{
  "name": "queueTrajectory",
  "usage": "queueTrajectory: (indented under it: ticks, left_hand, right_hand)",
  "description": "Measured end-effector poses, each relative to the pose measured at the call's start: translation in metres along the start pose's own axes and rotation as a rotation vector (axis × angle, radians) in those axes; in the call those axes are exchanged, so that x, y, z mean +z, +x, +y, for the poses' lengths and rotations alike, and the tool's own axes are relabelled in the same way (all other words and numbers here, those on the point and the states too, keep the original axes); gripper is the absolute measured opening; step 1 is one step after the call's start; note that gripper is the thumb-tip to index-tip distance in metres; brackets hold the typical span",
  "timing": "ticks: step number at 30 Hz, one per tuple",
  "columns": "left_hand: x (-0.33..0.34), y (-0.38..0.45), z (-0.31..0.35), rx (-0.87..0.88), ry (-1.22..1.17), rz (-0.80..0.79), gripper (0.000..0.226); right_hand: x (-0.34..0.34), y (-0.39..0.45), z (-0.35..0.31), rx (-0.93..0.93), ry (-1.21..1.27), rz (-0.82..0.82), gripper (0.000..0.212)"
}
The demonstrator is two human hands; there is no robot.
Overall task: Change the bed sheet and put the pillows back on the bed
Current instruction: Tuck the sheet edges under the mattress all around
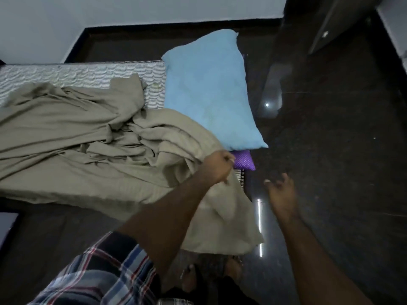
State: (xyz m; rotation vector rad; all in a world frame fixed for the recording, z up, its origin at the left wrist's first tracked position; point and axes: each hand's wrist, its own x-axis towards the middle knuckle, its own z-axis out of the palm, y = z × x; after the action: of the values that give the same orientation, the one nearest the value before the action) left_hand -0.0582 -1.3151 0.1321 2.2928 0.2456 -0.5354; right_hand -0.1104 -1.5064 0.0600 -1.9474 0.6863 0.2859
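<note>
A crumpled beige bed sheet [88,137] lies over a striped mattress [83,73] on the floor, one corner hanging past the mattress end. My left hand [217,166] grips that sheet near its right edge. A light blue pillow [209,91] rests at the mattress's right end, partly on the dark floor. Under its near corner a purple dotted pillow [243,160] peeks out. My right hand [280,192] hovers over the floor to the right of the sheet, fingers loosely spread, holding nothing.
Dark glossy floor [330,150] surrounds the mattress. A white wall [110,9] runs along the back, with a dark skirting. A dark door or cabinet [334,25] stands at the upper right. My feet [198,280] stand at the sheet's hanging corner.
</note>
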Motion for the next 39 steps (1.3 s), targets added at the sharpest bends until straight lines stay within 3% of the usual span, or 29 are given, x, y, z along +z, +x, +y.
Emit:
queueTrajectory:
  ticks: [4,9,15,19,25,27,29,32,35,37,39]
  left_hand:
    - [-0.031,0.017,-0.027,-0.110,-0.109,0.177,0.030]
    - [-0.069,0.046,-0.038,-0.103,-0.165,0.294,0.035]
    - [-0.120,0.104,-0.058,-0.155,-0.181,0.311,0.051]
    - [-0.150,0.143,-0.083,-0.178,-0.250,0.249,0.060]
    - [-0.167,0.183,-0.130,-0.175,-0.206,0.083,0.022]
    - [-0.172,0.188,-0.139,-0.145,-0.114,0.050,0.008]
    - [-0.174,0.189,-0.145,-0.127,-0.084,0.042,0.013]
    - [-0.169,0.186,-0.161,-0.081,0.001,0.001,0.012]
    - [-0.164,0.180,-0.161,-0.076,0.014,-0.113,0.007]
    - [-0.168,0.187,-0.150,-0.124,-0.113,-0.103,0.023]
    - [-0.187,0.193,-0.129,-0.228,-0.501,0.010,0.044]
  right_hand:
    - [0.024,0.011,-0.048,-0.059,0.048,-0.042,0.069]
    - [0.050,0.036,-0.109,-0.162,0.035,-0.040,0.075]
    - [0.077,0.091,-0.191,-0.273,-0.049,0.029,0.080]
    - [0.101,0.144,-0.230,-0.249,-0.093,0.041,0.097]
    - [0.137,0.193,-0.240,0.053,0.102,-0.129,0.109]
    - [0.150,0.205,-0.243,0.102,0.101,-0.120,0.095]
    - [0.159,0.201,-0.272,-0.025,0.120,0.018,0.062]
    - [0.163,0.194,-0.336,-0.328,0.006,0.184,0.049]
    - [0.168,0.189,-0.394,-0.727,-0.191,0.235,0.030]
    - [0.182,0.184,-0.420,-1.030,-0.285,0.297,0.029]
    - [0.203,0.177,-0.439,-1.309,-0.358,0.365,0.036]
